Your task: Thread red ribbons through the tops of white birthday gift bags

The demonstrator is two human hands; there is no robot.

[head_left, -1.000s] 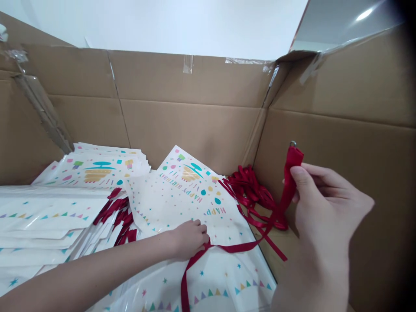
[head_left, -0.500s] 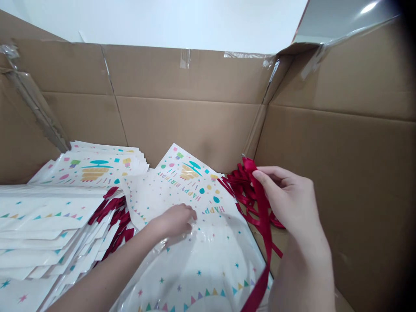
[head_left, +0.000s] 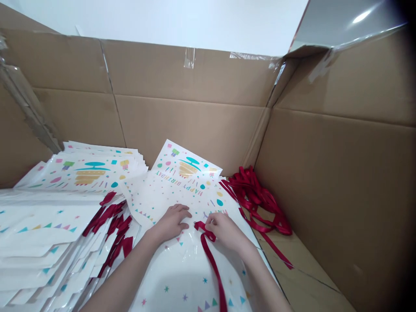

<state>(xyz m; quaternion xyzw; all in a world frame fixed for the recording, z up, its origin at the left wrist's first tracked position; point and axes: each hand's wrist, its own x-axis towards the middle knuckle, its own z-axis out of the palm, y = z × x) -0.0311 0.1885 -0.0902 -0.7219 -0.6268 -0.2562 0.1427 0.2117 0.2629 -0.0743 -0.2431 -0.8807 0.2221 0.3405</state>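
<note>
My right hand [head_left: 225,230] pinches a dark red ribbon [head_left: 210,255] near its end. A small metal bit [head_left: 195,224] shows at the ribbon's tip, and its long tail runs down toward the bottom of the view. Under both hands lies a white, glossy printed plastic bag [head_left: 182,277] with stars, bunting and "Happy Birthday" lettering. Fingers and thumb apart, my left hand [head_left: 175,222] rests on this bag, just left of the ribbon tip. Whether its fingertips press into a fold of the plastic is hard to see.
Stacks of similar printed bags [head_left: 35,212] with red ribbon handles [head_left: 113,221] fill the left side. A pile of loose red ribbons [head_left: 256,195] lies at right on cardboard. Tall cardboard walls [head_left: 191,86] with clear tape enclose the back and sides.
My right hand has brought the ribbon from the pile at the right leftward and down onto the bag, beside my left hand. My left hand has shifted slightly left.
</note>
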